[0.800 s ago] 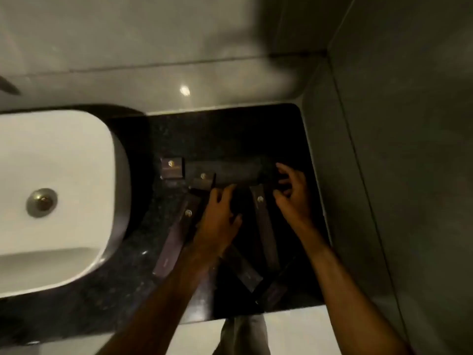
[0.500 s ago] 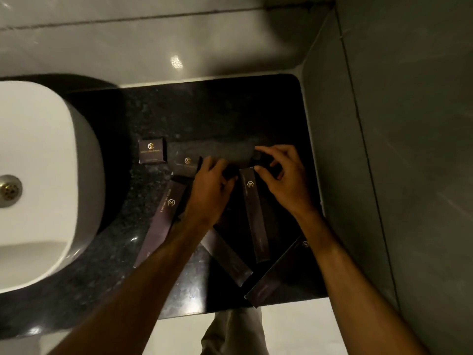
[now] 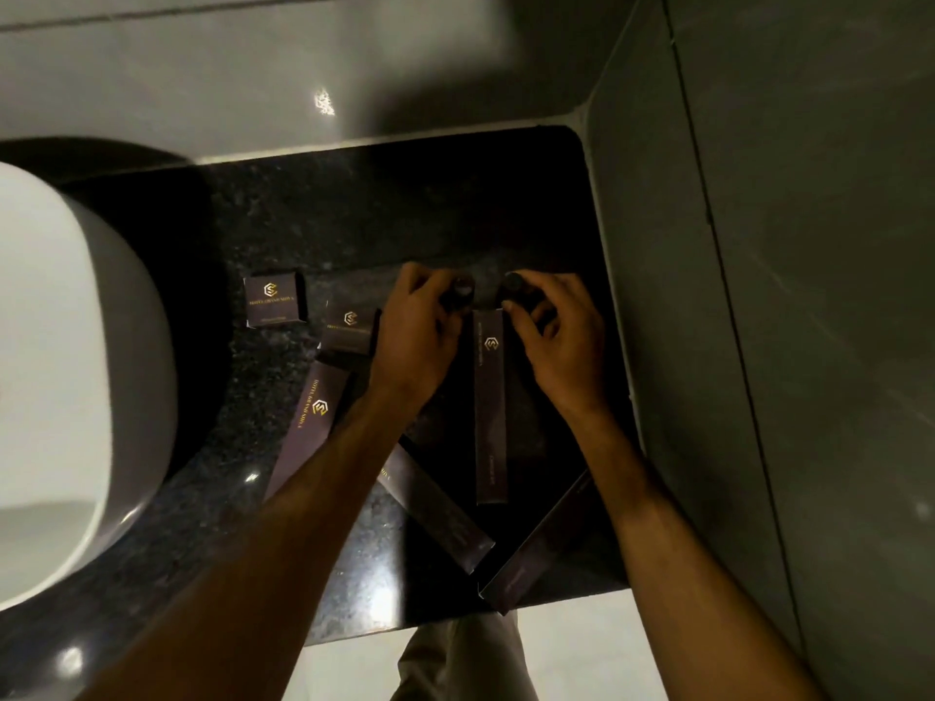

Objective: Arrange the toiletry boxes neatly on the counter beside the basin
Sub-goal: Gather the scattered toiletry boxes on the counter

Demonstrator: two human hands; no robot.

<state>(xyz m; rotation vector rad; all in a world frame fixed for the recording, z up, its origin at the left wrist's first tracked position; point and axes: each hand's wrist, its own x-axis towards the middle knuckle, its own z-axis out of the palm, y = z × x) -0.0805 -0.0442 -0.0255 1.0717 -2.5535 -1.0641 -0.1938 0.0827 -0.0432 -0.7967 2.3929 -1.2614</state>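
Note:
Several dark toiletry boxes with gold logos lie scattered on the black granite counter [image 3: 313, 220]. A small square box [image 3: 275, 300] and a second small box [image 3: 349, 328] sit to the left. Long boxes lie at odd angles: one left [image 3: 309, 422], one upright in the middle [image 3: 490, 412], one slanted near the front [image 3: 435, 513], one at the front right edge [image 3: 536, 543]. My left hand [image 3: 415, 336] grips a small dark bottle [image 3: 463, 290]. My right hand [image 3: 561, 336] grips another small dark bottle [image 3: 513, 285].
A white basin [image 3: 76, 397] fills the left side. A grey tiled wall [image 3: 759, 296] bounds the counter on the right, and a light wall runs along the back. The counter's front edge is close to the long boxes.
Both hands have shifted toward the back of the counter and closed around two small dark bottles. The boxes have stayed where they lay.

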